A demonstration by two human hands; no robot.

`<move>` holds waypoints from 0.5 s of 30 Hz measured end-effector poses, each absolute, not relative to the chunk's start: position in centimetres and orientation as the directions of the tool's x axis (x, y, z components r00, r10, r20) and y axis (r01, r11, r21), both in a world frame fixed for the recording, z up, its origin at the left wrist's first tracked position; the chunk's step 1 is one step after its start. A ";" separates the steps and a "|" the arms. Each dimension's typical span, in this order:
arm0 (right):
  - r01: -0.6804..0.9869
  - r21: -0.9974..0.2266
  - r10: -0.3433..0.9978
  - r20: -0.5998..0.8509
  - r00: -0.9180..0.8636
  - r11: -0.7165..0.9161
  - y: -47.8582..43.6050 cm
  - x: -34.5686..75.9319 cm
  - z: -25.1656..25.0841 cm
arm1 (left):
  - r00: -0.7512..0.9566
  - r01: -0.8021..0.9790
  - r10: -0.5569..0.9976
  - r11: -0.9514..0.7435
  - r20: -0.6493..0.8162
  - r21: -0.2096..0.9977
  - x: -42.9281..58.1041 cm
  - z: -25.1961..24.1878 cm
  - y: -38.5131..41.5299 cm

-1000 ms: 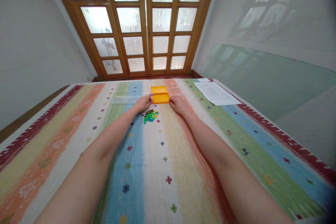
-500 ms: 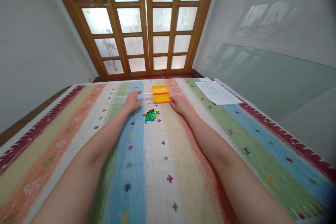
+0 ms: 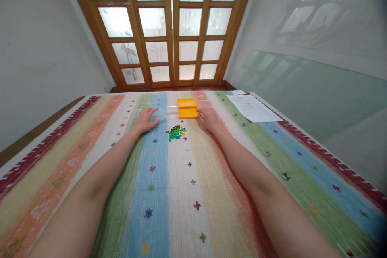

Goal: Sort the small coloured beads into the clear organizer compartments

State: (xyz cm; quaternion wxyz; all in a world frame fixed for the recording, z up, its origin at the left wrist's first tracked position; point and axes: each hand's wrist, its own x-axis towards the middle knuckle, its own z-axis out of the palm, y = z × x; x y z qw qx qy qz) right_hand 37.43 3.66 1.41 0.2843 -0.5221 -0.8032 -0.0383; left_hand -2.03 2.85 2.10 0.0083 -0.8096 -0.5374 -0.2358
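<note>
My left hand (image 3: 145, 119) lies on a clear plastic tray (image 3: 159, 114) at the far middle of the table, its fingers curled over the tray's near-left part. My right hand (image 3: 208, 119) rests beside the right edge of an orange tray (image 3: 186, 109), fingertips touching its near corner. Between the two hands, a little nearer to me, lies a small heap of coloured pieces (image 3: 176, 132), mostly green with some dark red and yellow. Both forearms stretch across the striped cloth.
A striped cloth (image 3: 169, 193) with small cross marks covers the table. A printed white sheet (image 3: 252, 108) lies at the far right. Another clear tray (image 3: 204, 104) sits right of the orange one. Wooden glazed doors (image 3: 172, 28) stand beyond the table's far edge.
My left hand has left the orange tray's left edge and moved left onto the clear tray. My right hand has stayed by the orange tray.
</note>
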 end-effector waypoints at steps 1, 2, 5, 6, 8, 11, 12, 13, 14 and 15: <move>0.845 -0.234 0.801 0.509 -0.315 0.481 3.3 36.9 1.8 | 0.289 0.862 0.853 -0.429 0.433 0.270 -1.9 2.2 2.1; 0.825 -0.232 0.783 0.519 -0.343 0.515 2.9 36.1 2.2 | 0.280 0.845 0.843 -0.444 0.460 0.300 -1.6 2.3 1.4; 0.736 -0.216 0.697 0.565 -0.441 0.641 1.3 33.4 3.4 | 0.297 0.794 0.833 -0.487 0.467 0.364 0.0 3.0 -0.6; 0.706 -0.206 0.664 0.585 -0.466 0.677 0.7 32.4 3.7 | 0.304 0.775 0.828 -0.503 0.472 0.383 0.7 3.3 -1.1; 0.645 -0.177 0.593 0.622 -0.512 0.743 -0.4 30.6 4.1 | 0.336 0.725 0.818 -0.541 0.468 0.426 2.2 3.7 -1.8; 0.583 -0.125 0.518 0.631 -0.578 0.803 -1.7 29.0 4.3 | 0.354 0.663 0.812 -0.568 0.465 0.488 4.2 4.1 -2.5; 0.575 -0.111 0.506 0.627 -0.593 0.811 -2.0 28.8 4.3 | 0.349 0.650 0.812 -0.570 0.468 0.502 4.7 4.0 -2.7; 0.573 -0.099 0.500 0.621 -0.603 0.814 -2.2 28.7 4.3 | 0.336 0.641 0.813 -0.567 0.476 0.517 5.1 4.0 -2.9; 0.573 -0.089 0.497 0.616 -0.611 0.815 -2.4 28.7 4.2 | 0.318 0.635 0.816 -0.561 0.483 0.531 5.4 3.9 -3.1; 0.574 -0.080 0.495 0.611 -0.618 0.815 -2.4 28.8 4.2 | 0.303 0.632 0.819 -0.556 0.487 0.540 5.7 3.8 -3.2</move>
